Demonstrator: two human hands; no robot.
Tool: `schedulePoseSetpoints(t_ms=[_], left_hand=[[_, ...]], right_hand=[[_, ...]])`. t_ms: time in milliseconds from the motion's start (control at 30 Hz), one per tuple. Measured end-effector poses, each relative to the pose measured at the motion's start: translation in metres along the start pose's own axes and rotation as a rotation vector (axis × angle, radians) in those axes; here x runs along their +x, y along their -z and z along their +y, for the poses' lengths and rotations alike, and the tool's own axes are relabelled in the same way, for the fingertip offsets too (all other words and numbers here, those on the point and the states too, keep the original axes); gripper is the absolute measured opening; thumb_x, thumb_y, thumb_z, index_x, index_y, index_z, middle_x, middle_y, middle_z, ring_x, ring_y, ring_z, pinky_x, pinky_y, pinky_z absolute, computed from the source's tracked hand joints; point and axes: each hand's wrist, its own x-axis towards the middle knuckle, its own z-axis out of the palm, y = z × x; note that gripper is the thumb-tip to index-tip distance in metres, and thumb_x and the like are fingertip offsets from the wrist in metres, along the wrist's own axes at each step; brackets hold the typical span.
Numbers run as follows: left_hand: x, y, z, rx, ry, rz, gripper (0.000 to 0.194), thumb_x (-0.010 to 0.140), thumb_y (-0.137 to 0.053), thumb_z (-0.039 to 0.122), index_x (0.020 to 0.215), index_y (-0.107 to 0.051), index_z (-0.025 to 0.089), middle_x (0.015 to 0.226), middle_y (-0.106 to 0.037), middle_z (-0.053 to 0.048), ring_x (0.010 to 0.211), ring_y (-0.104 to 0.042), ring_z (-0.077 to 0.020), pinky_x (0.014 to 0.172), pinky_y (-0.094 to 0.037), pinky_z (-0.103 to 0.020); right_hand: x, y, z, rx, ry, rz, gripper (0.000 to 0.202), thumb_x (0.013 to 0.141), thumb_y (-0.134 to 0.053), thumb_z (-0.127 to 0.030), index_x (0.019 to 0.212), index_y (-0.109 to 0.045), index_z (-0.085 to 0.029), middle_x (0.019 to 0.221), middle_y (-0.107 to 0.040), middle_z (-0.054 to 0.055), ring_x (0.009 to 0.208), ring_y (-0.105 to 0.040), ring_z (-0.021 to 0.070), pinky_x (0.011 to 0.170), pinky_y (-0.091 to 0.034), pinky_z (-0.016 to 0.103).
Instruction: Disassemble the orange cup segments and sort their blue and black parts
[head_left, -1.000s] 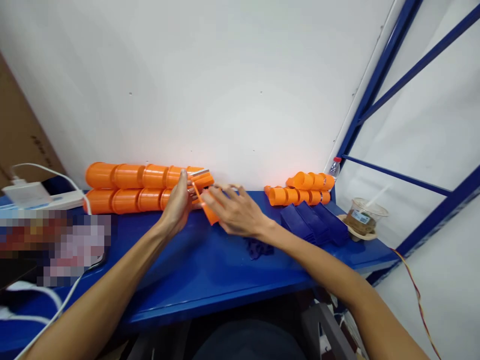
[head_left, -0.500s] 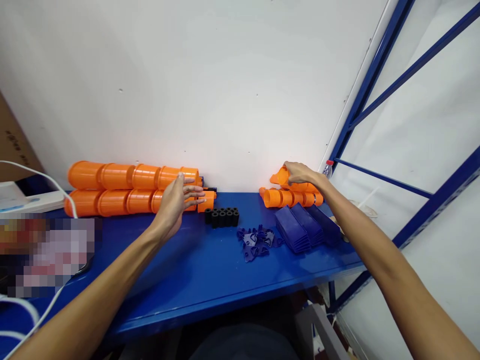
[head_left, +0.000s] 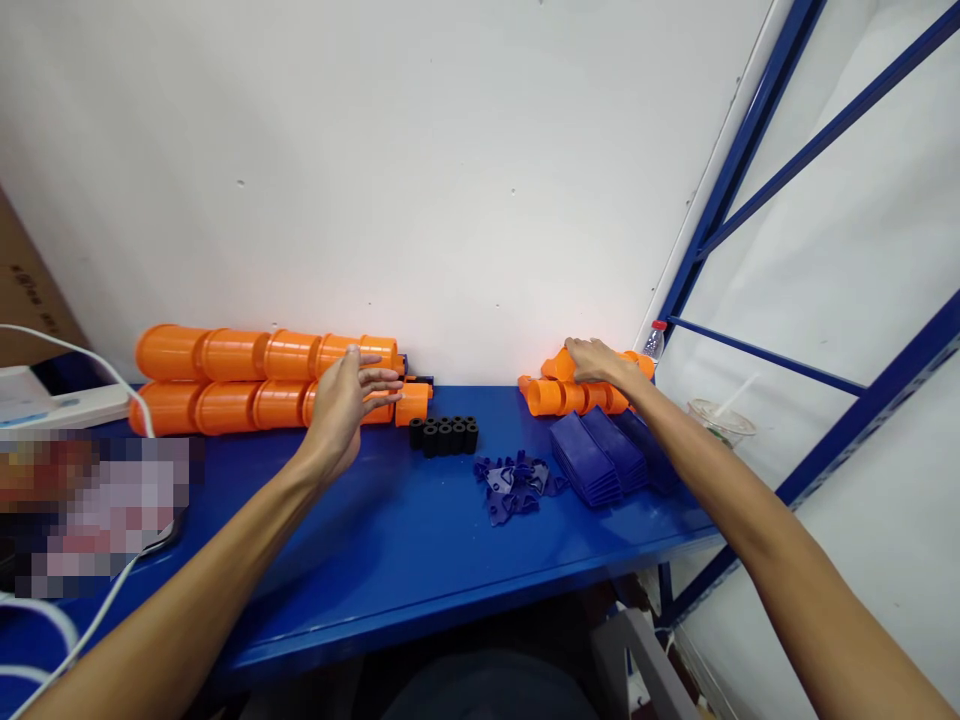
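Head view shows our right hand (head_left: pixel 600 360) resting on the small pile of orange plastic cups (head_left: pixel 574 392) at the back right of the blue worktop (head_left: pixel 420 560); whether its grip is closed on a cup we cannot tell. These nested, smooth cups lie on their sides, long axis left to right, open mouths facing left. Our left hand (head_left: pixel 341 410), fingers spread and holding nothing, hovers at the long orange cup stacks (head_left: pixel 247 380). Black cylinders (head_left: pixel 444 436) lie between.
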Motion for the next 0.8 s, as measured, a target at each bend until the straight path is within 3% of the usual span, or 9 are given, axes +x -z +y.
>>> schedulePoseSetpoints(t_ms=[100,200,300,433,533,633,733,800], left_hand=[[0.002,0.001,0.003,-0.037,-0.066,0.048,0.033,0.101,-0.053,0.048,0.089,-0.061,0.019,0.074,-0.067,-0.004,0.067,-0.068,-0.0168,0.065,-0.057,-0.028],[0.004,0.003,0.008,-0.093,-0.148,0.123,0.028,0.101,-0.053,0.044,0.087,-0.06,0.02,0.074,-0.064,-0.002,0.065,-0.064,-0.0143,0.064,-0.054,-0.025],[0.008,0.007,0.014,-0.134,-0.209,0.185,0.025,0.1,-0.051,0.04,0.088,-0.06,0.02,0.072,-0.062,-0.001,0.066,-0.063,-0.0135,0.063,-0.053,-0.023],[0.013,0.011,0.017,-0.137,-0.239,0.232,0.023,0.099,-0.051,0.039,0.087,-0.059,0.02,0.072,-0.061,0.0,0.066,-0.062,-0.013,0.064,-0.051,-0.023],[0.015,0.013,0.016,-0.131,-0.259,0.251,0.023,0.097,-0.05,0.039,0.088,-0.058,0.02,0.073,-0.06,0.0,0.067,-0.062,-0.0124,0.065,-0.05,-0.022],[0.016,0.014,0.015,-0.113,-0.279,0.249,0.025,0.096,-0.053,0.044,0.089,-0.057,0.021,0.074,-0.06,0.0,0.069,-0.063,-0.0129,0.066,-0.05,-0.022],[0.015,0.015,0.015,-0.104,-0.28,0.244,0.025,0.095,-0.053,0.045,0.09,-0.057,0.021,0.076,-0.06,0.0,0.07,-0.063,-0.0128,0.067,-0.05,-0.022],[0.015,0.016,0.015,-0.102,-0.283,0.24,0.024,0.094,-0.052,0.045,0.09,-0.057,0.021,0.077,-0.06,0.0,0.07,-0.063,-0.0128,0.068,-0.05,-0.023]], right_hand=[[-0.003,0.006,-0.008,0.006,0.035,0.028,0.077,0.076,-0.061,-0.003,0.151,-0.043,-0.002,0.151,-0.054,0.029,0.14,-0.054,0.0362,0.116,-0.039,0.046],[0.0,0.02,-0.028,0.078,0.07,0.141,0.076,0.079,-0.062,-0.007,0.152,-0.041,-0.001,0.153,-0.051,0.029,0.142,-0.051,0.0371,0.118,-0.039,0.049],[0.01,0.032,-0.068,0.202,0.194,0.284,0.06,0.086,-0.063,-0.014,0.144,-0.05,-0.003,0.146,-0.057,0.027,0.135,-0.057,0.0365,0.112,-0.046,0.049],[0.035,0.041,-0.143,0.374,0.406,0.367,0.059,0.089,-0.066,-0.021,0.145,-0.05,-0.01,0.149,-0.056,0.024,0.138,-0.055,0.0347,0.113,-0.047,0.051],[0.06,0.048,-0.196,0.466,0.502,0.364,0.065,0.089,-0.07,-0.029,0.147,-0.048,-0.011,0.148,-0.057,0.024,0.138,-0.055,0.0348,0.111,-0.049,0.051],[0.083,0.052,-0.235,0.512,0.503,0.316,0.07,0.083,-0.077,-0.035,0.143,-0.05,-0.012,0.143,-0.06,0.023,0.132,-0.059,0.0366,0.102,-0.054,0.05],[0.099,0.053,-0.253,0.522,0.477,0.246,0.065,0.079,-0.083,-0.031,0.136,-0.056,-0.017,0.136,-0.066,0.018,0.124,-0.064,0.0366,0.094,-0.057,0.047],[0.104,0.053,-0.252,0.555,0.479,0.236,0.064,0.078,-0.084,-0.027,0.134,-0.057,-0.016,0.134,-0.067,0.016,0.121,-0.065,0.035,0.093,-0.057,0.044]])
